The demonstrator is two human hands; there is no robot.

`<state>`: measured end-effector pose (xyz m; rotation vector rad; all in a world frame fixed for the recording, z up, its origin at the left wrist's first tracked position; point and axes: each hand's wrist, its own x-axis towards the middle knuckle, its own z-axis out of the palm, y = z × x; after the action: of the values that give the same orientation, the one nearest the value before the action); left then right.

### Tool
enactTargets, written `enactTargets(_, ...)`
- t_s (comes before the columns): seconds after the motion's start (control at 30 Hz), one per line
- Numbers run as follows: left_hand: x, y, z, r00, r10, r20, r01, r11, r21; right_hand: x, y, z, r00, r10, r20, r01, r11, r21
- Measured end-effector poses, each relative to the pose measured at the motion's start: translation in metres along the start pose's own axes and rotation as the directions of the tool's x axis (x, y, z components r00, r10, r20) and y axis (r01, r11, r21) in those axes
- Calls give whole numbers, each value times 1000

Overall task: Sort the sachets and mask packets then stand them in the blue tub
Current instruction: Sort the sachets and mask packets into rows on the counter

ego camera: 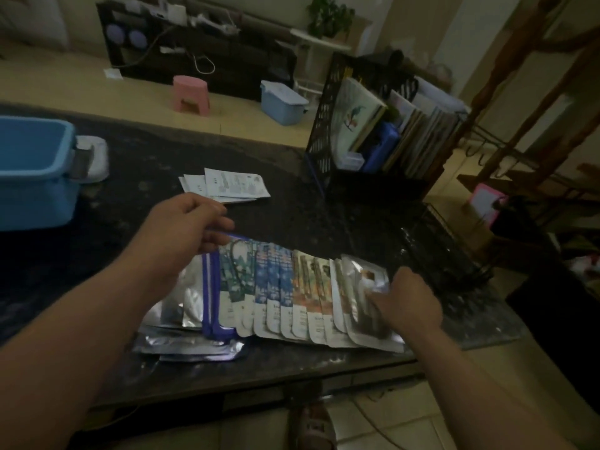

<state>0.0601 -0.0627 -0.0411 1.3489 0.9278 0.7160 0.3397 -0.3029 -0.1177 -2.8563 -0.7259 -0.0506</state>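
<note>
Blue-edged packets (211, 287) are pinched at their top end by the left grip (185, 228), fingers curled round them. The right grip (406, 300) curls over the end of the fanned mask packets (292, 287); whether it pinches or only presses is lost in blur. Risk: lifting may drag overlapped neighbours and scatter the sorted row across the counter (324, 206). White sachets (227, 186) lie behind. The blue tub (32, 170) stands well apart at left, so slick foil could slip in carriage.
</note>
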Motion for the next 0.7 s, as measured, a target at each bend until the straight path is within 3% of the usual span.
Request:
enactTargets(0.1,7,0,-18,998,-8,-65,3,998,-70,-7,-48,-5,949,-198,-247,211,977,30)
enactTargets(0.17,13,-2,-30,992,-14,-122,2,995,-103,-8,-95,-7,929,-273,-252,312,940,134)
enactTargets(0.23,19,-4,-42,982,-22,-185,-1,992,-124,3,-143,-1,908,-392,-149,415,892,181)
enactTargets(0.4,28,-11,-71,970,-73,-230,45,991,-126,53,-271,15,776,-620,120,621,783,29)
enactTargets(0.53,32,-14,-86,969,-107,-220,80,988,-129,87,-343,27,703,-648,291,706,685,-179)
enactTargets(0.7,33,-16,-93,971,-101,-216,76,990,-122,101,-373,44,610,-612,504,792,493,-361)
